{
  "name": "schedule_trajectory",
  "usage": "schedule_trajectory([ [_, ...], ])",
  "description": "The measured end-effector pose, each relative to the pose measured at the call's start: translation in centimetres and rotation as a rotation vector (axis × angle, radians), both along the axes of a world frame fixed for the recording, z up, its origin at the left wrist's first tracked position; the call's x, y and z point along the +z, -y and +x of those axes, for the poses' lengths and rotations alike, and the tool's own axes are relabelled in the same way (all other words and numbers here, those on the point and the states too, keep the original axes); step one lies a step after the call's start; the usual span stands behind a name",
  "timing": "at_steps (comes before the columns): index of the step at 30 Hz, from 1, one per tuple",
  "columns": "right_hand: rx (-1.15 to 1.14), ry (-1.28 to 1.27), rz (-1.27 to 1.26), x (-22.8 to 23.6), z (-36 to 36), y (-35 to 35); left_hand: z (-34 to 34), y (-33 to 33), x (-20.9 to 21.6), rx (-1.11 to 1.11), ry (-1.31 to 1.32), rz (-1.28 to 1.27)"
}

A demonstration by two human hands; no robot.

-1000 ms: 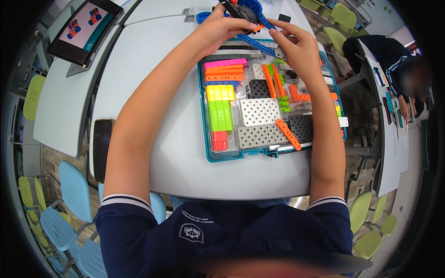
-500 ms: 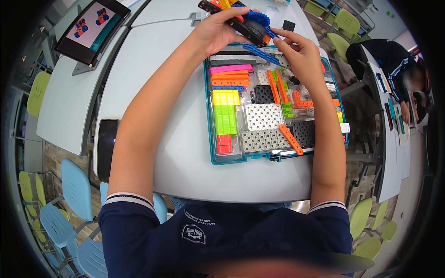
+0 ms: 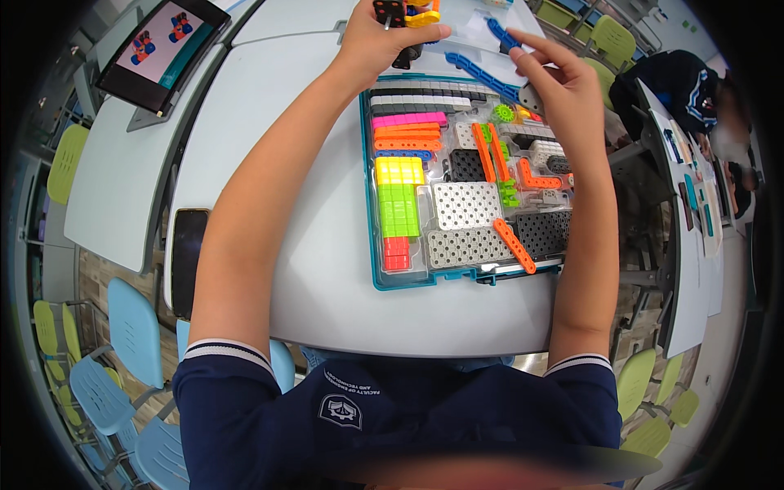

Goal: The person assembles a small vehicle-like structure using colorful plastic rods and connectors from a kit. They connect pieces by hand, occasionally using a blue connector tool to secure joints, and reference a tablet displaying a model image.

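While the left hand [image 3: 371,41] grips a black-and-orange block model [image 3: 406,18] beyond the parts tray [image 3: 369,204], the right hand [image 3: 563,86], loosely open above the tray's far corner, likely must pick the next piece.

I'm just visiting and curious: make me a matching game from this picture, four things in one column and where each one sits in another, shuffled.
Things:
1. tablet
2. dark phone
3. small black and orange model
4. long orange beam

Places:
A. lying across the perforated plates in the parts tray
B. propped up on the neighbouring table, far left
C. held in the left hand, beyond the tray
D. flat on the table, beside the left forearm

Pairs: 1-B, 2-D, 3-C, 4-A
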State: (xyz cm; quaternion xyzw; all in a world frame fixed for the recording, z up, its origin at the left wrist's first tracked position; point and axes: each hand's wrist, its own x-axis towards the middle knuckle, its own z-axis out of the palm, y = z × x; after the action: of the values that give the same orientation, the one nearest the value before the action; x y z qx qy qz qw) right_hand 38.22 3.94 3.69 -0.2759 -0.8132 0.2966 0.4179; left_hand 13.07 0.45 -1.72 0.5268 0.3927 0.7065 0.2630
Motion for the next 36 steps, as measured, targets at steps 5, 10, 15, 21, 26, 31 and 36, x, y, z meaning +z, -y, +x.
schedule_trajectory([
  [5,0.055,-0.135,-0.149,1.5,-0.2,2.5,0.8,-0.2,0.0,0.218,-0.319,0.175],
  [10,0.262,-0.279,-0.378,1.1,-1.0,3.1,1.9,0.7,0.6,0.516,-0.732,0.290],
  [15,0.036,0.006,-0.061,0.4,-1.2,2.9,2.9,1.5,1.0,0.686,-0.933,0.304],
  [21,-0.005,0.083,0.198,-0.4,-1.7,3.0,3.1,1.9,1.4,0.707,-1.067,0.451],
  [26,0.065,0.140,0.171,-0.5,-1.4,2.6,2.6,1.9,1.4,0.771,-1.199,0.491],
  [31,0.165,0.079,-0.277,-0.5,-1.4,2.2,2.3,1.8,1.2,0.863,-1.272,0.538],
  [36,0.110,0.167,-0.122,-0.4,-1.1,2.5,2.1,1.8,1.5,0.856,-1.302,0.575],
])
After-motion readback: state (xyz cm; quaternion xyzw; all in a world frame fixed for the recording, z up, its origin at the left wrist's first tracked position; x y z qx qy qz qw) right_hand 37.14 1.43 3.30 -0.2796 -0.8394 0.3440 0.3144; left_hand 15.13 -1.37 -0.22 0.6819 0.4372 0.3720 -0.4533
